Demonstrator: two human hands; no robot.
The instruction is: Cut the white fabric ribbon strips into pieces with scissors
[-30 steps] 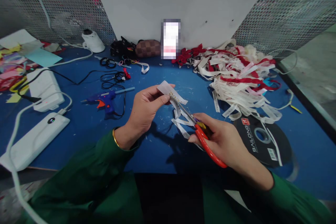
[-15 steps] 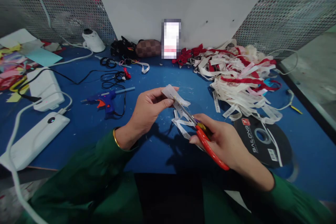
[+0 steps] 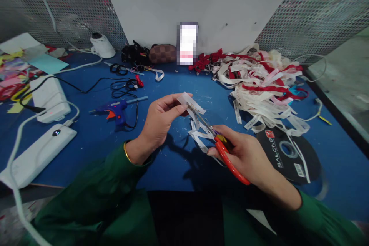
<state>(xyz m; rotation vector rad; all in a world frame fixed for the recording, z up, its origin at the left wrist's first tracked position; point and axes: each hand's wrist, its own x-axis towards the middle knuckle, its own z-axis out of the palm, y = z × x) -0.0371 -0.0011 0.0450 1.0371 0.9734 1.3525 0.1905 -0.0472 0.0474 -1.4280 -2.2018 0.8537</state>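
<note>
A white printed ribbon is pinched between the thumb and fingers of my left hand. My right hand is wrapped round the handles of red-handled scissors, whose blades point up and left and lie against the ribbon beside my left fingertips. Another white ribbon strip lies on the blue table below the blades. How far the blades are apart is hard to tell.
A blue glue gun lies left of my hands. White power banks and cables are farther left. At the right are a ribbon pile and a black spool. A bright phone stands at the back.
The ribbon's free end has shifted slightly and its dark print shows more. My left hand and the scissors have moved slightly left; both hands keep their holds.
</note>
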